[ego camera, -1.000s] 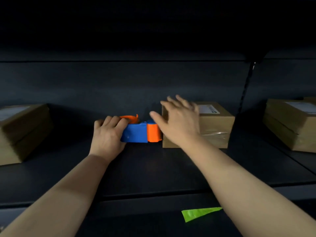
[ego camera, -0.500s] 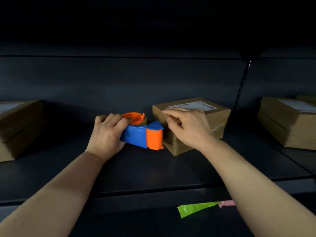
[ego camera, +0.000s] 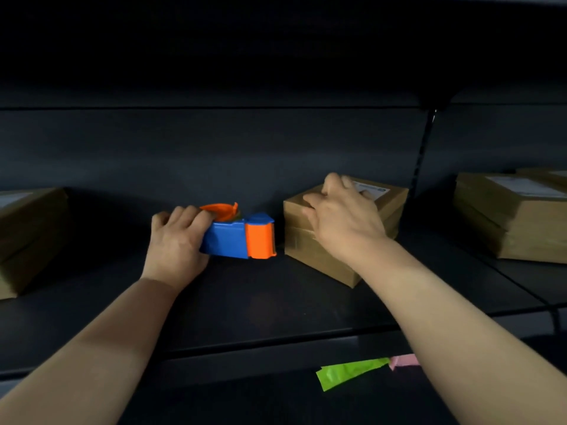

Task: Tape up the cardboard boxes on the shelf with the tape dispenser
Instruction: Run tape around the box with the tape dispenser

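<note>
Left hand [ego camera: 176, 240]: fingers curled round rear of blue-and-orange plastic tape dispenser [ego camera: 236, 237], gripping it; dispenser rests on dark metal shelf [ego camera: 276, 302], orange end pointing to 3 o'clock.

Small brown cardboard box [ego camera: 316, 256]: at 3 o'clock of dispenser, just beside, narrow gap between; set corner-on.

Right hand [ego camera: 340, 222]: on box top, fingers bent over it near white label [ego camera: 376, 191], thumb at left top edge, holding box.

Large brown cardboard box [ego camera: 27, 234] far at 9 o'clock; stack of flat brown cardboard boxes [ego camera: 515, 216] at 3 o'clock.

Green tape strip [ego camera: 346, 371], pink tape strip [ego camera: 405, 360] below shelf edge at 6 o'clock.
</note>
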